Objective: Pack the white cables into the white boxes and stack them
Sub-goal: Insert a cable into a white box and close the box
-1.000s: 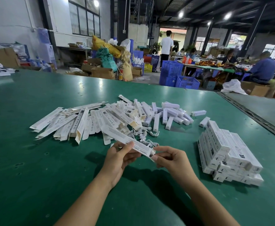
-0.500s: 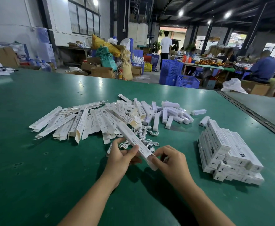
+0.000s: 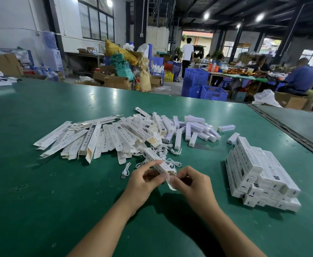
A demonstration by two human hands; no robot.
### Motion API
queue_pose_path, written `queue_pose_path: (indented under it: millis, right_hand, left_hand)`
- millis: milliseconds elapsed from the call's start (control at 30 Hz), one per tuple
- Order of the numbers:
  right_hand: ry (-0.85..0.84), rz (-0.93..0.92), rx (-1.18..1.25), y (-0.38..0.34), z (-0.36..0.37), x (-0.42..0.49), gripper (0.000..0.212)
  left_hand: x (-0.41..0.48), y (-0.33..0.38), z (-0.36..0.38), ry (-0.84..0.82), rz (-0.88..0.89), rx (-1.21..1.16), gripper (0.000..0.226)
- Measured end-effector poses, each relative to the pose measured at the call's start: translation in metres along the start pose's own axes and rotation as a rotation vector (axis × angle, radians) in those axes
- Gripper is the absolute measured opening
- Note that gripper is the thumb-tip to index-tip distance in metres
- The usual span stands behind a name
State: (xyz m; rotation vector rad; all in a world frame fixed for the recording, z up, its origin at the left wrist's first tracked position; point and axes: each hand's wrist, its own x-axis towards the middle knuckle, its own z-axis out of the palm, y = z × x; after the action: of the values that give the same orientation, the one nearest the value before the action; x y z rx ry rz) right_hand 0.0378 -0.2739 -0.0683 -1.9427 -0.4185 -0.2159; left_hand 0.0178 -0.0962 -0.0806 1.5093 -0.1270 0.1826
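My left hand (image 3: 144, 179) grips a long white box (image 3: 154, 157) near its open near end, the box pointing away to the upper left. My right hand (image 3: 192, 182) pinches the end flap (image 3: 171, 184) of that box. Loose white cables (image 3: 167, 152) lie tangled on the green table just beyond the hands, and one more cable (image 3: 126, 170) lies to the left. A pile of flat unfolded white boxes (image 3: 96, 140) spreads across the middle left. A stack of packed boxes (image 3: 259, 171) stands at the right.
Small white block-shaped items (image 3: 194, 130) are scattered behind the cables. A metal seam (image 3: 289, 130) runs along the green table (image 3: 40, 201) at its right edge. Beyond the table are blue crates (image 3: 194, 82), cardboard boxes and people working at another table.
The box has swung from lying crosswise to pointing away from me. Both hands came closer together at its near end, and the flap is now between my right fingers.
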Motion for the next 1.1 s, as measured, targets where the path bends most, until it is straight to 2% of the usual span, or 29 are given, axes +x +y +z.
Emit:
queue_pose_path:
  millis: [167, 333, 433, 633, 767, 1100]
  right_hand:
    - [-0.090, -0.140, -0.024, -0.0059, -0.0068, -0.0023, 0.007]
    - [-0.228, -0.221, -0.069, -0.0076, -0.0105, -0.0025, 0.024]
    - [-0.261, -0.228, -0.064, -0.0076, -0.0098, -0.0015, 0.032]
    - [-0.228, -0.238, -0.093, -0.0055, -0.0084, 0.0012, 0.032]
    - [-0.191, -0.262, -0.067, -0.0047, -0.0065, 0.0008, 0.018]
    - [-0.090, -0.256, -0.101, -0.0031, -0.0013, -0.0018, 0.017]
  left_hand:
    - [0.0023, 0.0016, -0.0009, 0.033, -0.008, -0.071, 0.041]
    - [0.0027, 0.0003, -0.0022, 0.052, -0.032, -0.096, 0.048]
    - [0.0027, 0.0004, -0.0013, 0.081, -0.028, -0.112, 0.043]
    - [0.0036, -0.0004, -0.0018, 0.082, -0.045, -0.121, 0.054]
    - [0.0039, -0.0019, -0.0010, 0.078, -0.031, -0.100, 0.047]
    - [0.0060, -0.0076, -0.0016, 0.089, -0.035, -0.041, 0.045]
